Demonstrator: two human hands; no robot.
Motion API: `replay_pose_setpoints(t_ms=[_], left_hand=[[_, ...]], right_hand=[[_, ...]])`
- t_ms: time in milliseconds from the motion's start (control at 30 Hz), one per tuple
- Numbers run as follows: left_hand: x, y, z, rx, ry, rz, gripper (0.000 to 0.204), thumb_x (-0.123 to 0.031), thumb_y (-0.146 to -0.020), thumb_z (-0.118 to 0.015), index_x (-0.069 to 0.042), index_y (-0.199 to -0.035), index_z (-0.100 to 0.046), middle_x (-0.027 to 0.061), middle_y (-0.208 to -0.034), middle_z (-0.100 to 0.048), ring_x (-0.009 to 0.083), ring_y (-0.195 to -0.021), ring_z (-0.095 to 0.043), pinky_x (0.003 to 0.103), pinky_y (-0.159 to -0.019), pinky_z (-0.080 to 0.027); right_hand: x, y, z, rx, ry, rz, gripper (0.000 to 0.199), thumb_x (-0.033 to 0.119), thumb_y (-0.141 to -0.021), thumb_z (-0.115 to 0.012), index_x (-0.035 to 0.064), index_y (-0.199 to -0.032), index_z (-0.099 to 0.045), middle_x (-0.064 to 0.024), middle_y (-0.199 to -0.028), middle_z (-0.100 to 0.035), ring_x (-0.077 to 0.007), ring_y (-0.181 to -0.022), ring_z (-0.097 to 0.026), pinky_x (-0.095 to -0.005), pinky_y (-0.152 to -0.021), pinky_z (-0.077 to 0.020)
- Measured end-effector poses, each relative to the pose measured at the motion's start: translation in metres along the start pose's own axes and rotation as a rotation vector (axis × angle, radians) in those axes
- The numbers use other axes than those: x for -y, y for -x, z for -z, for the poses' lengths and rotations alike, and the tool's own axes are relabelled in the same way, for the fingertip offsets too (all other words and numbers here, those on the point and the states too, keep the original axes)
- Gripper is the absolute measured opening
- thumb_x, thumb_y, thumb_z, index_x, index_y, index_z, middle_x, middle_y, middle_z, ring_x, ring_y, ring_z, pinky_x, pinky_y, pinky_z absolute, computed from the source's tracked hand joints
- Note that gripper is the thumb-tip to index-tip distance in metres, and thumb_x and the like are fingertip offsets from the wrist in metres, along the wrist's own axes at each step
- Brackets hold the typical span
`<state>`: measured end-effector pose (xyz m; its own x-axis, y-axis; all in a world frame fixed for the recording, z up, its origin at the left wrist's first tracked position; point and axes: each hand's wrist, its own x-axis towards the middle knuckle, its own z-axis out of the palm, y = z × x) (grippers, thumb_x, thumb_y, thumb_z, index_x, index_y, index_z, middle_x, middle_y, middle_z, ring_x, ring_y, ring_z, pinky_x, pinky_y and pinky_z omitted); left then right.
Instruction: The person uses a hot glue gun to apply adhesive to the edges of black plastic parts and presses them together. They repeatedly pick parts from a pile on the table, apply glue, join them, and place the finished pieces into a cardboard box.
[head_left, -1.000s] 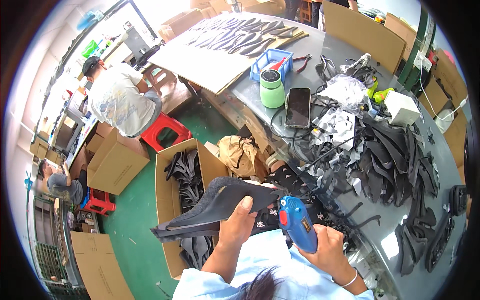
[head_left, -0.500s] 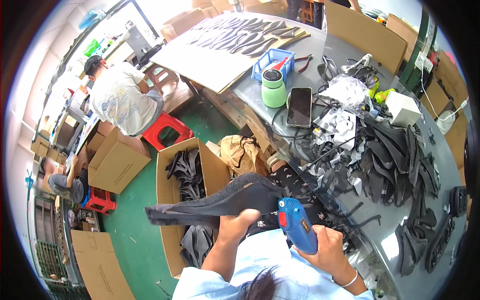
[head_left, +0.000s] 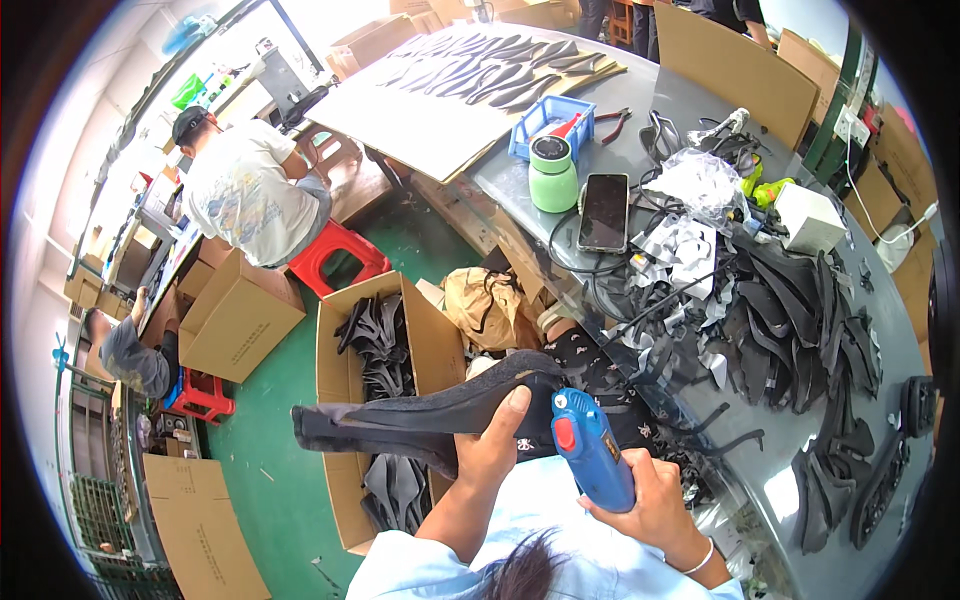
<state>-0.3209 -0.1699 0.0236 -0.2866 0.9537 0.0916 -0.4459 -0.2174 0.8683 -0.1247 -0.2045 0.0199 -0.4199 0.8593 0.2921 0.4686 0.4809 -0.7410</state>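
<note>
My left hand [head_left: 487, 445] grips a long, curved black padded piece [head_left: 395, 418], thumb on its near face and the other fingers behind it. One edge of the piece looks fuzzy, and its narrow end points left. Wrapped round a blue handheld tool with a red button [head_left: 598, 460] is my right hand [head_left: 652, 500]. The tool's head is right beside the piece's right end; whether they touch I cannot tell. Below the piece stands an open cardboard box [head_left: 435, 325] with similar black pieces [head_left: 378, 345] inside.
On the grey table [head_left: 680, 100] at right lie a heap of black pieces [head_left: 780, 320], scraps, a phone [head_left: 604, 213], a green bottle [head_left: 552, 180] and a blue basket [head_left: 580, 125]. A tan bag [head_left: 488, 308] sits beyond the box. A co-worker [head_left: 255, 195] sits on a red stool [head_left: 340, 255].
My left hand has shifted slightly right and up along the black piece, its thumb now higher. The piece has tilted a little. The blue tool has dropped slightly leftward.
</note>
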Motion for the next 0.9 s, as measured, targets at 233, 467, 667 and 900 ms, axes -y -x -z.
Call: replay_pose_setpoints(t_ms=[233,467,667,900], left_hand=[[-0.024,-0.012,0.007,0.202,-0.234,0.145,0.024,-0.005,-0.082,-0.061,0.003,-0.105,-0.057,0.0077,-0.096,-0.062,0.0136,-0.086,-0.058,0.027,-0.077,-0.046],[-0.042,-0.036,0.018,0.57,-0.719,0.045,0.028,0.003,-0.079,-0.058,0.003,-0.106,-0.06,0.0042,-0.092,-0.062,0.0108,-0.082,-0.056,0.027,-0.075,-0.046],[-0.033,-0.051,0.027,0.854,-0.98,-0.139,0.033,0.004,-0.075,-0.06,0.003,-0.107,-0.059,0.0088,-0.096,-0.064,0.0147,-0.083,-0.061,0.028,-0.074,-0.048],[0.009,-0.031,0.032,0.704,-0.846,-0.155,0.034,-0.003,-0.075,-0.068,0.001,-0.108,-0.062,0.0108,-0.106,-0.064,0.024,-0.098,-0.062,0.034,-0.089,-0.048]], right_hand=[[-0.006,0.004,0.0,-0.006,0.123,0.048,0.051,0.025,-0.063,-0.082,-0.0014,-0.093,-0.05,-0.0114,-0.064,-0.058,-0.0258,-0.051,-0.06,-0.0337,-0.05,-0.0475],[-0.004,0.002,0.002,0.01,0.174,0.094,0.046,0.016,-0.06,-0.079,-0.0015,-0.093,-0.052,-0.0088,-0.061,-0.058,-0.0246,-0.049,-0.057,-0.0335,-0.049,-0.0443],[-0.006,0.002,0.0,0.048,0.047,0.09,0.048,0.022,-0.063,-0.081,-0.0014,-0.092,-0.05,-0.0102,-0.064,-0.058,-0.0248,-0.053,-0.061,-0.0322,-0.051,-0.0481],[0.004,-0.004,0.0,0.069,-0.145,0.038,0.052,0.027,-0.065,-0.083,-0.0014,-0.091,-0.048,-0.0078,-0.062,-0.057,-0.0191,-0.05,-0.061,-0.0282,-0.05,-0.0486]])
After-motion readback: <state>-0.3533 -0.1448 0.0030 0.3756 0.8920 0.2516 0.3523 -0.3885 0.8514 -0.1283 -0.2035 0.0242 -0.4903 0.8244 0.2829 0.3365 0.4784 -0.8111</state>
